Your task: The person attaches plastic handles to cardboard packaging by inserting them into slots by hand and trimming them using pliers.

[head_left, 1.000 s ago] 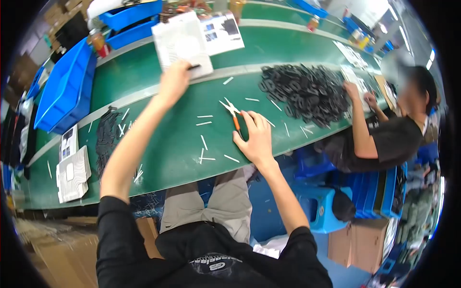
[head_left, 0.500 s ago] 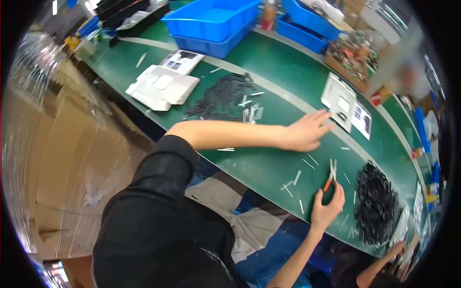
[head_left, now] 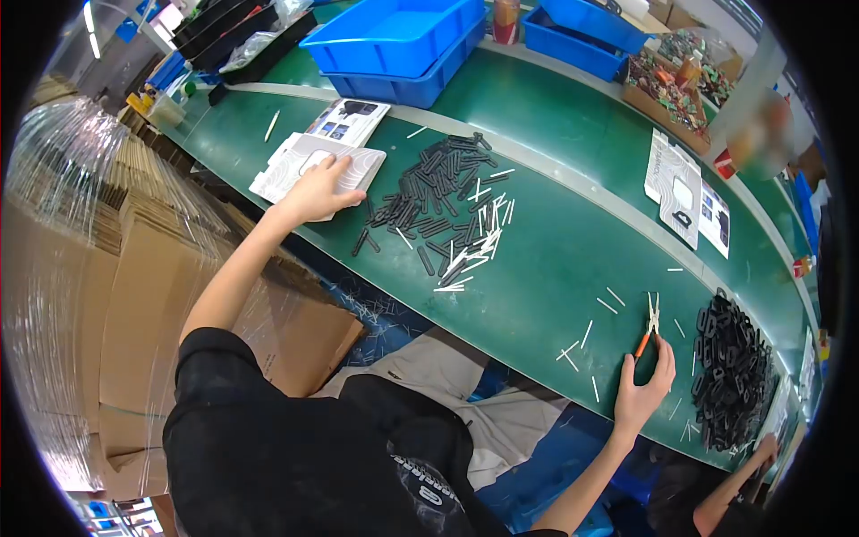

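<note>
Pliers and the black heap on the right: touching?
Apart. In the head view, green table and a white stick show between the pliers and the black heap.

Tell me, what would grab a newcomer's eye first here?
Probably the bright blue bins stacked on the far part of the green table. Next, the heap of black loops toward the right and the pile of dark strips further left, white sticks beside it. The left hand rests on a patterned pale carton; the right hand is at orange-handled pliers.
</note>
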Demonstrator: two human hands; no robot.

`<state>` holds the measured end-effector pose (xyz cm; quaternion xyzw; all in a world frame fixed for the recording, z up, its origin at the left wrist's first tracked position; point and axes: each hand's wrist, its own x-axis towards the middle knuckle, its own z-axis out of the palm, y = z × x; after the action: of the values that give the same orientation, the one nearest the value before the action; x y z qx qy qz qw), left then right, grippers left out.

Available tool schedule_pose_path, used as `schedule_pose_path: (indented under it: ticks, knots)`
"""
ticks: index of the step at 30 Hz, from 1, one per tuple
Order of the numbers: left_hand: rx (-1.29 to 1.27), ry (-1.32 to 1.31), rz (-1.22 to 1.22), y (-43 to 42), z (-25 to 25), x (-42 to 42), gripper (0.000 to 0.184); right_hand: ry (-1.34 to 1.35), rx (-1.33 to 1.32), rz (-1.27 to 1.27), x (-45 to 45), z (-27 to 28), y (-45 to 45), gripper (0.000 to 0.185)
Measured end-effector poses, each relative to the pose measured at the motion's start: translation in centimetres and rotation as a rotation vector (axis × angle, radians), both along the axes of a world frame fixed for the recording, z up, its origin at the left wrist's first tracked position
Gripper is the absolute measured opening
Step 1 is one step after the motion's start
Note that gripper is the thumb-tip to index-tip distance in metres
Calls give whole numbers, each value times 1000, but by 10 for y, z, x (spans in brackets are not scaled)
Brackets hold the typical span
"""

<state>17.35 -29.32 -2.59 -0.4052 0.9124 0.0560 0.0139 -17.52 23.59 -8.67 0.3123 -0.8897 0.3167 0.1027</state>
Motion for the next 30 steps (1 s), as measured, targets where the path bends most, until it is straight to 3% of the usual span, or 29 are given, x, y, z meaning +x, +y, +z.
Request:
schedule_pose_path:
  ticks: [6,8,9,11,12,13,16,18,21,22,23,24,28,30]
  knots:
    - [232,233,-79,-21,8,17,54,-12,13,11,-1,1,2,60]
    - [356,321,16,-19,24,16,38,1,-1,9,-2,-1,3,63]
    - [233,237,-51,-23,35,20,31,-1,-2,-4,-1,-2,2,63]
    - [-124,258,113,15,66,23,27,9,1,27,-2,4,2,61]
    - [-228,257,175,28,88,28,29,32,-34,25,-1,6,0,59]
    - [-184,413,233,61,122,25,36,26,-67,46,-2,8,-2,59]
    - [-627,565,86,45,141,81,33,5,-83,25,-1,8,-3,60]
    - [-687,732,134,55,151,78,33,13,-86,-3,-3,1,1,59]
    - [-821,787,-233,108,132,13,29,46,-64,-31,0,-1,5,58]
    - [-782,722,-331,109,111,-4,28,56,-64,-39,-1,-2,10,58]
    - [-377,865,-641,158,121,-71,30,55,-67,-47,-3,-2,14,58]
    - [-98,785,-689,192,118,-104,30,52,-68,-55,-2,-3,19,57]
    - [102,401,-958,243,41,-170,29,124,-119,-125,-16,-7,42,55]
    - [139,514,-1052,273,-2,-173,28,252,-211,-195,-31,-8,59,53]
